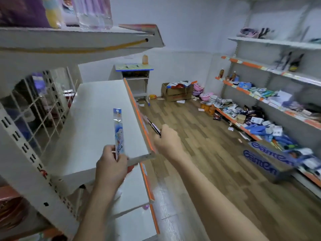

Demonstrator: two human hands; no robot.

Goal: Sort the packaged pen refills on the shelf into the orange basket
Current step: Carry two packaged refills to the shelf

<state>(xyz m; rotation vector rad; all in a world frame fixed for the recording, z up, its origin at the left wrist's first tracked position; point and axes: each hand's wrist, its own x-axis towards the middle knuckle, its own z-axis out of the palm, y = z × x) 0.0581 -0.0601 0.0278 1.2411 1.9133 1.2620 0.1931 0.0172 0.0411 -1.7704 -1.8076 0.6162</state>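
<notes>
One packaged pen refill [118,133], blue and white, was held upright over the white shelf [97,119], pinched at its lower end by the left hand [111,164]. Beyond the shelf's orange edge, a thin dark packet [153,126] was gripped in the curled fingers of the right hand [166,141]. Farther right, one cardboard box [175,93] was filled with mixed goods.

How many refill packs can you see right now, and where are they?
2. One blue-printed pack stands upright, pinched at its lower end by the left hand over the white shelf. A darker one is in the right hand, mostly hidden. More may be out of view.
</notes>
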